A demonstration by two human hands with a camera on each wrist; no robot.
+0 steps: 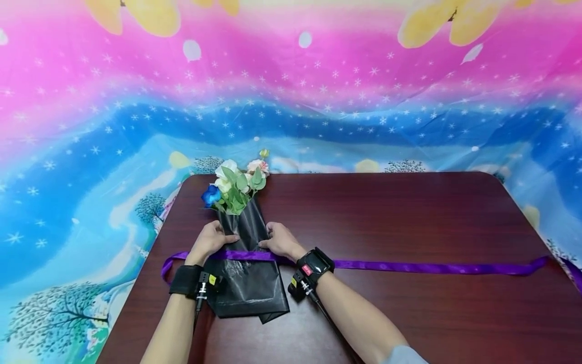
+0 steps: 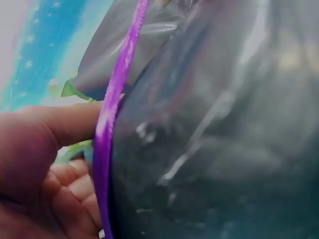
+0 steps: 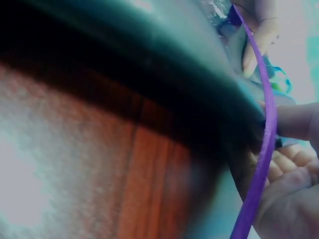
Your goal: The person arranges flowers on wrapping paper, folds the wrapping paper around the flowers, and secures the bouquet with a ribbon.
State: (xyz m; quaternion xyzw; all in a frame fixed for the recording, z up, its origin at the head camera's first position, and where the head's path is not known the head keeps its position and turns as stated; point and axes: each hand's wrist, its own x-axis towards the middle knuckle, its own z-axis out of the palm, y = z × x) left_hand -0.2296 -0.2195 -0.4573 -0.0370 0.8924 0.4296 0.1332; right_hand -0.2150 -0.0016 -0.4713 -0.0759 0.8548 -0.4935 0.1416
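Observation:
A bouquet of white, pink and blue flowers with green leaves stands out of a black wrapping sheet in the head view. My left hand grips the wrap's left side, thumb across the front and fingers curled toward the back. On the opposite side my right hand pinches the wrap in the same way. A purple ribbon crosses the front of the wrap just below both thumbs. In the left wrist view the ribbon passes over the thumb; the right wrist view shows the ribbon beside that thumb.
The bouquet is over the left part of a dark red-brown table. To the right the ribbon runs to the table's edge and hangs past it. A loop of it curves near the left wrist. Behind stands a colourful printed cloth.

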